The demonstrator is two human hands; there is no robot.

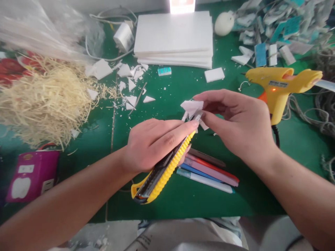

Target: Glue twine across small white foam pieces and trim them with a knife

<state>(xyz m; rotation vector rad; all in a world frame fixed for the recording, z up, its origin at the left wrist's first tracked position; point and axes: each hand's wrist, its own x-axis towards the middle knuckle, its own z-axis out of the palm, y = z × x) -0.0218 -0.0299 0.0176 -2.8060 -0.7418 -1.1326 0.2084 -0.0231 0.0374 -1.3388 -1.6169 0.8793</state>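
My left hand (154, 143) is wrapped round a yellow utility knife (167, 170), its index finger stretched along the top toward the blade end. The knife slants up to the right, with its blade against a small white foam piece (192, 106). My right hand (235, 118) pinches that foam piece between thumb and fingers. Part of the piece is hidden behind the fingertips and the blade. Below the hands lie several pens: a white marker with teal ends (206, 180), a blue one, a pink one (211, 169) and a red one.
A yellow glue gun (277, 83) with a lit lamp stands to the right. White foam sheets (172, 38) are stacked at the back. Foam scraps (131, 75) and a straw-like heap (47, 101) lie left, near a purple packet (32, 176). More offcuts (285, 28) pile up at back right.
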